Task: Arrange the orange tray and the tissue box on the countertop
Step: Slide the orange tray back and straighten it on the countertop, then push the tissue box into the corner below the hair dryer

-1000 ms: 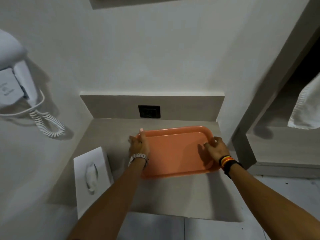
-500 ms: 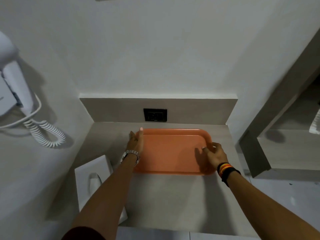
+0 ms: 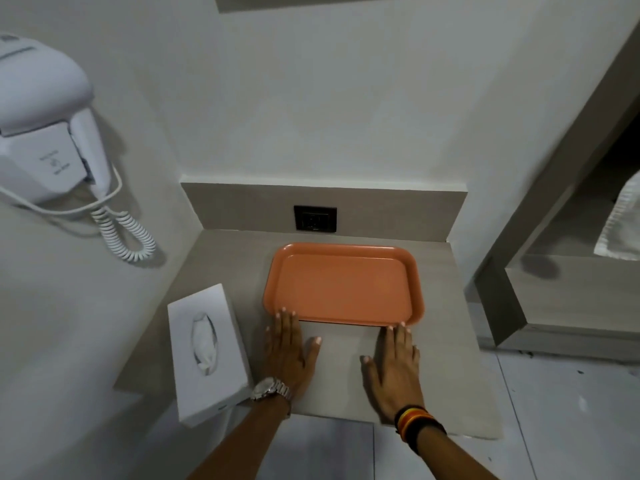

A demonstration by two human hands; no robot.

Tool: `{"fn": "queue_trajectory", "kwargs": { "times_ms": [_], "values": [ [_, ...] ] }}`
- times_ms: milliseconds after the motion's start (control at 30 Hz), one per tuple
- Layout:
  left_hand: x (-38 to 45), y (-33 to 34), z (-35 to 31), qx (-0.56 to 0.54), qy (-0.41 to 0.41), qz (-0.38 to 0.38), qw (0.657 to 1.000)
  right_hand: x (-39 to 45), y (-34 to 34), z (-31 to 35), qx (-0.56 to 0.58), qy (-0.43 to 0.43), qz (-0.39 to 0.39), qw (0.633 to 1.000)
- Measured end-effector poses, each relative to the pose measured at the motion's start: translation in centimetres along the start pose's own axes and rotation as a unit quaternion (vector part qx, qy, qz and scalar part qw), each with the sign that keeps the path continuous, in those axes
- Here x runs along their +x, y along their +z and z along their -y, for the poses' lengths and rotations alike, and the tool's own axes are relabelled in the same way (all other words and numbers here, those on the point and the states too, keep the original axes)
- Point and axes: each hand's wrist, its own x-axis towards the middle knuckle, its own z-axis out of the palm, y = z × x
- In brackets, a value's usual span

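The orange tray [image 3: 343, 285] lies flat on the grey countertop [image 3: 457, 358], near the back wall and right of centre. My left hand [image 3: 289, 351] rests flat and open on the counter, fingertips touching the tray's near left edge. On the other side, my right hand [image 3: 394, 365] also lies flat and open, its fingertips at the tray's near right edge. A white tissue box [image 3: 207, 351] with a tissue showing in its slot sits at the counter's left front, its near end hanging over the edge.
A white wall-mounted hair dryer [image 3: 41, 123] with a coiled cord hangs on the left wall. A black socket [image 3: 314, 218] sits in the backsplash behind the tray. A grey frame and a white towel [image 3: 623, 223] are at the right.
Both hands have let go of the tray's short sides and moved to its near edge, flat on the counter. The tray now sits squarer to the back wall.
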Motion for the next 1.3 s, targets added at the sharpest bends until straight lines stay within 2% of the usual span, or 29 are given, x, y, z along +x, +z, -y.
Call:
{"fn": "queue_trajectory", "kwargs": {
  "times_ms": [167,367,633,767,900,1100,1200,1300],
  "values": [
    [0.4,0.2,0.5,0.024,-0.004,0.044,0.999,0.2,0.0,-0.5,-0.031,-0.005,0.017,0.999],
    [3.8,-0.8,0.8,0.023,-0.006,0.061,0.998,2.9,-0.3,-0.4,-0.035,-0.008,0.056,0.998],
    [5.8,-1.7,0.9,0.031,-0.009,0.083,0.996,5.6,-0.5,0.3,-0.025,0.005,0.069,0.997],
    [5.2,-2.3,1.2,0.009,-0.013,0.051,0.999,4.9,-0.9,1.6,-0.003,0.011,0.044,0.999],
    [4.3,-4.6,1.9,-0.004,-0.053,0.012,0.999,4.6,-0.8,5.1,0.040,-0.043,0.047,0.997],
    [0.6,-9.8,3.9,-0.061,-0.160,-0.066,0.983,4.6,0.3,12.9,0.087,-0.153,0.108,0.978],
    [-1.5,-11.1,5.8,-0.093,-0.217,-0.089,0.968,4.0,1.3,16.1,0.107,-0.179,0.146,0.967],
    [-3.9,-11.9,7.3,-0.123,-0.277,-0.119,0.945,2.9,2.5,18.6,0.137,-0.166,0.207,0.954]
  ]
}}
